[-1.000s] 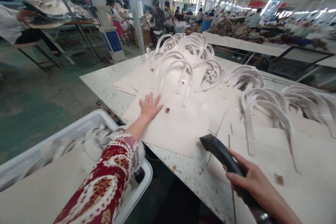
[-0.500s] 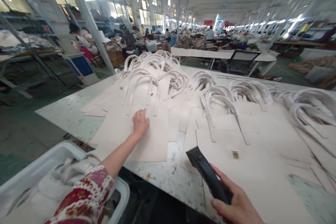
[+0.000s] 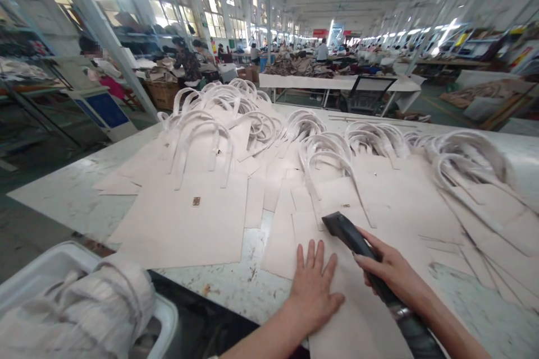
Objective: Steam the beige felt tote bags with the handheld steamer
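Note:
My left hand (image 3: 314, 286) lies flat, fingers spread, on the near cream bag panel (image 3: 362, 320) at the table's front edge. Beside it my right hand (image 3: 393, 272) is wrapped round a black handheld tool (image 3: 351, 238), whose tip rests over the same panel near its looped handles (image 3: 332, 171). To the left another cream bag panel (image 3: 185, 224) with a small metal clasp (image 3: 196, 201) lies flat and untouched.
Many more cream bags with white handles (image 3: 236, 101) are spread over the white work table (image 3: 63, 196). A white plastic bin (image 3: 50, 269) full of pale fabric stands at the front left. Other workers and tables fill the hall behind.
My left hand has left the left bag panel and moved right onto the near panel. My right hand with the tool has come forward over that panel. The view has swung right.

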Demonstrator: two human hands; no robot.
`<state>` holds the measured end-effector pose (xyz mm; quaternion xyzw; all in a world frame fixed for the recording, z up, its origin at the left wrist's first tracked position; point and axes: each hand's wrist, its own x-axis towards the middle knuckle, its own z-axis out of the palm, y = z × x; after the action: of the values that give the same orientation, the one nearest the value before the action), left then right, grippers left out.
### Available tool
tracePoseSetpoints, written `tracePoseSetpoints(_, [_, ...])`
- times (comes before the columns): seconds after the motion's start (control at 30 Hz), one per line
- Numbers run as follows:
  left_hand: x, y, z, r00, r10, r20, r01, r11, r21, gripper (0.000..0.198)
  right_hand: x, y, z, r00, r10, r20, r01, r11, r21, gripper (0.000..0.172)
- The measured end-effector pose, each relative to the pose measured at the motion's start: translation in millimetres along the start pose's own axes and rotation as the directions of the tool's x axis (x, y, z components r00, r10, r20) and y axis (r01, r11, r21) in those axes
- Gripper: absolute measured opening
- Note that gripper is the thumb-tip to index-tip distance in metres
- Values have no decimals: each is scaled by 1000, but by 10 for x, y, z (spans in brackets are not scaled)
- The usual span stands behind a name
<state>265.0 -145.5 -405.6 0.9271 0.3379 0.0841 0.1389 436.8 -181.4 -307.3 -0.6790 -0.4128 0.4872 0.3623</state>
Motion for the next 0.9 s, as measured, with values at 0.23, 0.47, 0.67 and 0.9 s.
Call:
tracePoseSetpoints(0.23, [12, -9, -86, 999, 0, 37, 1, 1000, -8, 72, 585, -190, 82, 967, 49, 250, -36, 998, -56, 62])
tracePoseSetpoints(0.47, [4, -6, -73, 999, 0, 37, 2, 1000, -30, 71, 869, -457, 130, 906, 68, 419, -30, 995, -96, 62])
tracePoseSetpoints(0.67, [-4, 1, -96, 1000, 0, 27, 1, 999, -48, 71, 899, -650, 427, 916, 22, 401, 65, 977, -202, 56])
tracePoseSetpoints(0.9, [-153, -23, -120, 997, -51, 55, 52, 998, -20, 72, 676, -557, 431, 975, -113, 191, 136, 985, -109, 65])
